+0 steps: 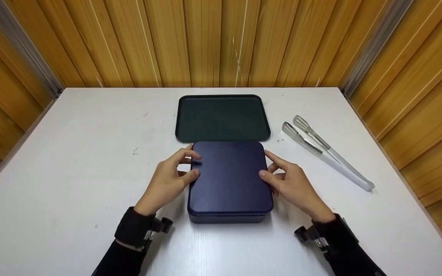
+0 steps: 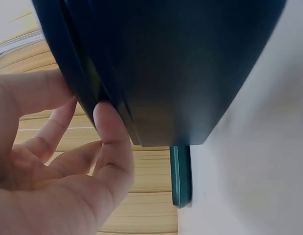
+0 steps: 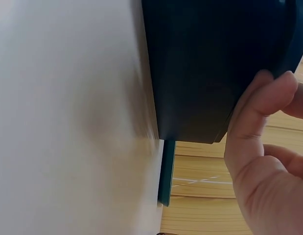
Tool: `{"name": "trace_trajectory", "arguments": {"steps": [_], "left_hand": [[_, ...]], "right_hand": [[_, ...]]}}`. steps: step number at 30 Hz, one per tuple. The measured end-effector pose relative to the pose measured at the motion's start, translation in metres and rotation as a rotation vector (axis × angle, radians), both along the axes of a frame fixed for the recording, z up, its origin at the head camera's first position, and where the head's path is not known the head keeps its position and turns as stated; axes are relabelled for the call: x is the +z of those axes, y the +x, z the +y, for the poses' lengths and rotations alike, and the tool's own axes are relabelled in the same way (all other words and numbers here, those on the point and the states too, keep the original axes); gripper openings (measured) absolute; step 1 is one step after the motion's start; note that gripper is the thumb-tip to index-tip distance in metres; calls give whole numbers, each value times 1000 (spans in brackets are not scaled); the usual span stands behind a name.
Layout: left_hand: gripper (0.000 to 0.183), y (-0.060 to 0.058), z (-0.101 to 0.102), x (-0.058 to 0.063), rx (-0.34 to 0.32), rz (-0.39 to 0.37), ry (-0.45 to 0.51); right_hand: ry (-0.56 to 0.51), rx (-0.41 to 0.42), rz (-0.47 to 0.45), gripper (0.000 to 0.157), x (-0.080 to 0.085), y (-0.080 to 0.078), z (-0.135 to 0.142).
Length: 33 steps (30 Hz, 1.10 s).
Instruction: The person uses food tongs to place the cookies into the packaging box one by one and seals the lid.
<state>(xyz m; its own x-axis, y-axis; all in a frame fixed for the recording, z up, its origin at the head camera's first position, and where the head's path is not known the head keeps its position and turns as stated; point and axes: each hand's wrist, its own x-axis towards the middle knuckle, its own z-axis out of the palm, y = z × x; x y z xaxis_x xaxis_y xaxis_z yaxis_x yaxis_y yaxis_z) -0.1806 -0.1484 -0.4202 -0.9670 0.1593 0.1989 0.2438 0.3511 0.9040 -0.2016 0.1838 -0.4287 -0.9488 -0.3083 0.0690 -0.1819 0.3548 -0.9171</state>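
A dark blue rectangular box (image 1: 226,219) stands on the white table, its flat lid (image 1: 228,176) on top. My left hand (image 1: 167,182) grips the lid's left edge, thumb on the rim and fingers farther along that side. In the left wrist view a narrow gap shows between the lid (image 2: 68,54) and the box wall (image 2: 161,73), with a fingertip at it. On the opposite side, my right hand (image 1: 292,184) pinches the lid's right edge, its thumb over the rim and fingers against the side. What is inside the box is hidden.
Just behind the box lies a dark green tray (image 1: 223,119) with a low rim. Metal tongs (image 1: 328,153) with slotted tips rest spread on the table at the right. Wood-patterned walls (image 1: 202,42) enclose the table's back and sides.
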Motion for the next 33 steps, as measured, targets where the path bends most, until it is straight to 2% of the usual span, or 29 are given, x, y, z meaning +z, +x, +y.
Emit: {"name": "trace_trajectory", "arguments": {"steps": [5, 12, 19, 23, 26, 29, 33], "left_hand": [[33, 1, 0, 1, 4, -5, -15], [30, 0, -1, -2, 16, -18, -43], [28, 0, -4, -3, 6, -73, 2], [29, 0, -4, -3, -21, -65, 1], [33, 0, -2, -4, -39, -39, -46], [39, 2, 3, -5, -29, -9, -139], [51, 8, 14, -6, -5, -34, -232]], "right_hand": [[44, 21, 55, 64, -2, 1, -1], [61, 13, 65, 63, -3, 3, -4], [144, 5, 144, 60, -7, 1, -6], [167, 4, 161, 60, -6, 1, -7], [204, 3, 174, 61, -5, 3, -8], [256, 10, 201, 62, -5, 6, -11], [319, 59, 246, 62, -6, 13, -17]]}}
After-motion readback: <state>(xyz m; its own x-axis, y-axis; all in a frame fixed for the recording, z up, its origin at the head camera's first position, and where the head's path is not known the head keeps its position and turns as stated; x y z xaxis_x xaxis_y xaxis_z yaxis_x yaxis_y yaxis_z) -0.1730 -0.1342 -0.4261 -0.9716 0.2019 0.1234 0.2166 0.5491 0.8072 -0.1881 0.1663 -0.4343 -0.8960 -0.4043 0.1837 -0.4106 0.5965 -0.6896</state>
